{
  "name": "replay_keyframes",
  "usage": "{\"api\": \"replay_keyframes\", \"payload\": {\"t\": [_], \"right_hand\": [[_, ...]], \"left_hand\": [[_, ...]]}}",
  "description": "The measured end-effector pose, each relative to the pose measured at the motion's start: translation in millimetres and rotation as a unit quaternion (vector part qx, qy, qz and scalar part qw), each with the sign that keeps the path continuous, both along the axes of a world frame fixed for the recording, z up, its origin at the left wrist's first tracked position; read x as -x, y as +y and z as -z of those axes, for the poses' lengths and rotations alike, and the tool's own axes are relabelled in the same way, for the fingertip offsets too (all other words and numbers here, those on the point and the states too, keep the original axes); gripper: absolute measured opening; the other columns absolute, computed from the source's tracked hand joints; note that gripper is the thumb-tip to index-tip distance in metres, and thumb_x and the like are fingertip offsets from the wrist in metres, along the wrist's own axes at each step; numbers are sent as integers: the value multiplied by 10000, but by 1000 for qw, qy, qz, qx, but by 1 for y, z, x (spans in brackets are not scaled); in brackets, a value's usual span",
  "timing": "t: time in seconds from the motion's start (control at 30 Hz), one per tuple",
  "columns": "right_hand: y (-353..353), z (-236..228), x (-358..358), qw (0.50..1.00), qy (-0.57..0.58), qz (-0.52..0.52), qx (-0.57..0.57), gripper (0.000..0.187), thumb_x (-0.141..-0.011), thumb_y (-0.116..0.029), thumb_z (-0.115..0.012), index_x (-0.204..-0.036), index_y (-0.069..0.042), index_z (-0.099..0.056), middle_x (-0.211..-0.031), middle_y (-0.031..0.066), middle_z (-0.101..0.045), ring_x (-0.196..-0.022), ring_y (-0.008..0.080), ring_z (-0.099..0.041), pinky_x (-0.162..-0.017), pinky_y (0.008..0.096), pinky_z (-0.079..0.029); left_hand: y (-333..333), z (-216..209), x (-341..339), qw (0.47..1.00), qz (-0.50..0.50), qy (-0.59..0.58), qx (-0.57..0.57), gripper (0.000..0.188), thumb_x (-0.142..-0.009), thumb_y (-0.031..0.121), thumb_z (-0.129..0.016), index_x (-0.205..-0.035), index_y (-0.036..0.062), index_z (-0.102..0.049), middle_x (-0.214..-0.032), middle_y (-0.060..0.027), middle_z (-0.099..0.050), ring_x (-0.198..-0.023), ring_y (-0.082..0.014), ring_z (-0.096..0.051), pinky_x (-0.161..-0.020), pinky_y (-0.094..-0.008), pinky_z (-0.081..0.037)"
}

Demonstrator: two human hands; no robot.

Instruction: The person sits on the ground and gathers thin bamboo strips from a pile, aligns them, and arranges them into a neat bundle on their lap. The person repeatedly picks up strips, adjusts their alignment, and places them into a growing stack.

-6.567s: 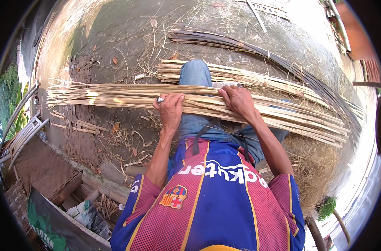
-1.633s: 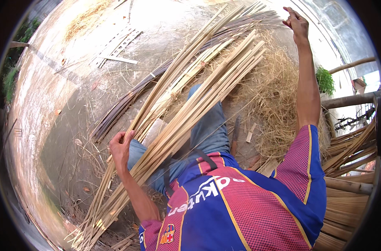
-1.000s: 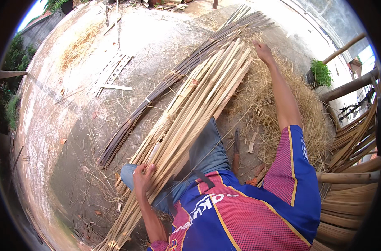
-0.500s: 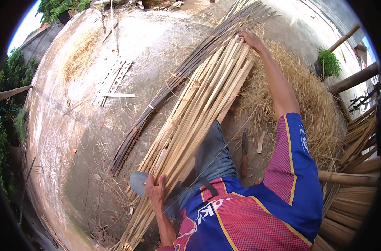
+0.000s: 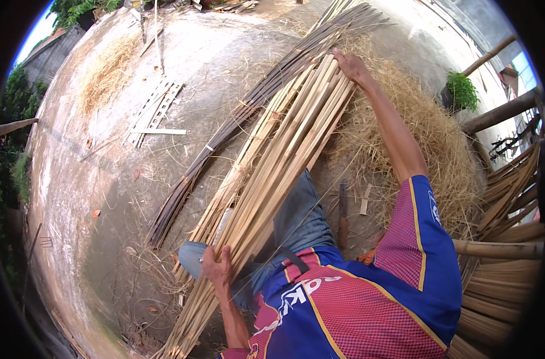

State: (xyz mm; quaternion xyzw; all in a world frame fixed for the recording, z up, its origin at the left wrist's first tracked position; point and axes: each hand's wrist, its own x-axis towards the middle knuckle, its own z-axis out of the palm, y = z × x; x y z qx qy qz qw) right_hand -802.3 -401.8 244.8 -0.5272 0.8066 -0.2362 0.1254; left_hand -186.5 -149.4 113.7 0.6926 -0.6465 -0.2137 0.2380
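Sunlit concrete yard [image 5: 182, 66], straw heap [image 5: 428, 137] right, greenery [image 5: 21, 102] left

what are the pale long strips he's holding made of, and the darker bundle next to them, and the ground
The pale strips look like split bamboo: straw-yellow, matte, with faint node marks. The left hand and right hand rest on them. The darker bundle seems thinner bamboo or cane slivers, grey-brown, perhaps weathered or with skin on. The ground looks like bare concrete, grey, stained, rough.

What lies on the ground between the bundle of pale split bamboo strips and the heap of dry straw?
In the head view, a dark knife-like tool and a small pale wood offcut lie on bare ground between the bamboo strip bundle and straw heap.
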Motion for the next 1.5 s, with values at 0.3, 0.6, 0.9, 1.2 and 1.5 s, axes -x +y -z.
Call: {"api": "replay_keyframes", "payload": {"t": [0.3,0.6,0.9,1.2,1.5], "right_hand": [[16,10,-39,998,-35,-33,-42,980,-977,-734,-82,-923,-5,-735,-732,175,-631,-889,301,-665,-985,483,-479],[-16,30,5,968,-248,17,-30,1082,-892,-832,-40,-1408,-22,-537,-1454,197,-523,-1360,339,-494,-1196,495,-312],[-43,39,15,970,-238,-4,-53,988,-948,-766,-67,-1260,-55,-678,-1434,221,-533,-1404,366,-432,-1216,539,-235],[-3,21,-2,952,-305,-24,13,1010,-909,-818,-265,-1460,6,-463,-1460,250,-494,-1339,359,-512,-1183,498,-339],[7,-3,-6,963,-130,-8,-237,353,-828,-350,-674,-1057,-84,-712,-998,110,-697,-848,199,-693,-702,376,-577]], "left_hand": [[11,13,-25,1000,-12,-9,-26,489,-936,501,-640,-1031,22,-660,-932,-219,-665,-867,-412,-639,-766,-475,-477],[10,8,-23,999,1,-21,-35,437,-973,460,-583,-1030,33,-657,-926,-211,-663,-856,-416,-625,-768,-475,-466],[9,20,-28,1000,5,14,-12,401,-988,417,-576,-997,23,-657,-876,-205,-657,-829,-410,-623,-741,-473,-468],[8,13,-24,998,-16,21,-63,388,-999,395,-563,-957,19,-648,-859,-220,-649,-807,-424,-623,-712,-477,-463],[11,10,-21,998,-34,23,-42,426,-1004,418,-544,-917,14,-645,-862,-223,-655,-810,-418,-631,-713,-481,-461]]}}
